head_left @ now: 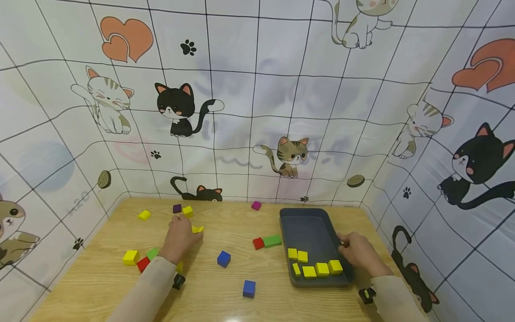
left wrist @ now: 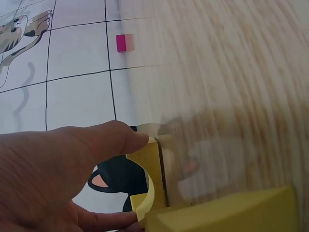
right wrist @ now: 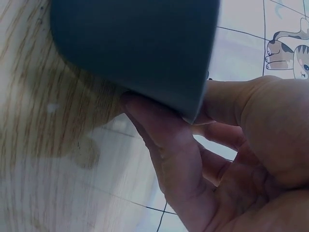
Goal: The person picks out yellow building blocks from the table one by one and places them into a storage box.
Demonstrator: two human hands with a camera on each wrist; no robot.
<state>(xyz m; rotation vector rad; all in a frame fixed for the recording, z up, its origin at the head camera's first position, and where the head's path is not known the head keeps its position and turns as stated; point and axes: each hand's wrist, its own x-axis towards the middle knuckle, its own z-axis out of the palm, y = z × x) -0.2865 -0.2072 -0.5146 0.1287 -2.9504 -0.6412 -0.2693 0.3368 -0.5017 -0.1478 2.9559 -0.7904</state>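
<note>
Sleeves (head_left: 141, 293) enter at the head view's lower edge. Left hand (head_left: 179, 239) grips a yellow arched block (head_left: 197, 229) on the table (head_left: 209, 295); reaching further could knock the yellow cube (head_left: 187, 212) just beyond its fingers. Right hand (head_left: 360, 252) holds the side of the tray (head_left: 314, 237); raising that side could slide the yellow blocks (head_left: 309, 272) inside.

Left wrist view: thumb and finger pinch the arched block's two ends; uneven pressure may swivel it loose.

Right wrist view: thumb and fingers pinch the tray's edge; a sideways pull could shift the tray.
</note>
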